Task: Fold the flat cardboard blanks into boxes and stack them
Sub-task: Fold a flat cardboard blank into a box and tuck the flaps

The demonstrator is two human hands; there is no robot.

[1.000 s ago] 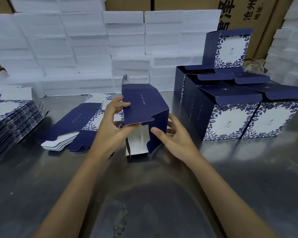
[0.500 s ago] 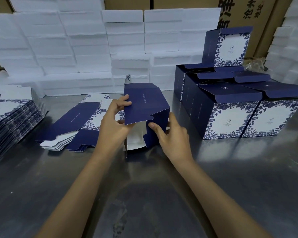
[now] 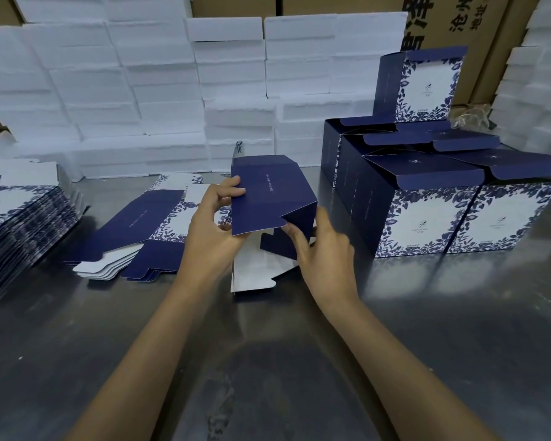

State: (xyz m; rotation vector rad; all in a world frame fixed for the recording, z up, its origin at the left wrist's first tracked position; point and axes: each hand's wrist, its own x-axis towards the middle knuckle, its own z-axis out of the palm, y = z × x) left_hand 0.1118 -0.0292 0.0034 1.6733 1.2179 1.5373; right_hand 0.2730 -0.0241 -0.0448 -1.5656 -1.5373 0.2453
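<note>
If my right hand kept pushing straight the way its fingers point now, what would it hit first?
The right hand points up and leftward into the half-folded box it already touches, so that navy flap comes first. Beyond it likely lies the left hand, though depth is unclear.

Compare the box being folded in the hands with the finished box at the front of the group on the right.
The box in the hands is held tilted above the table by the left hand and right hand; the finished box stands squarely on it. The held one's bottom flaps hang open, showing white inside; the finished one is fully formed. The held one shows plain navy; the finished one shows a floral panel. Both are navy card.
</note>
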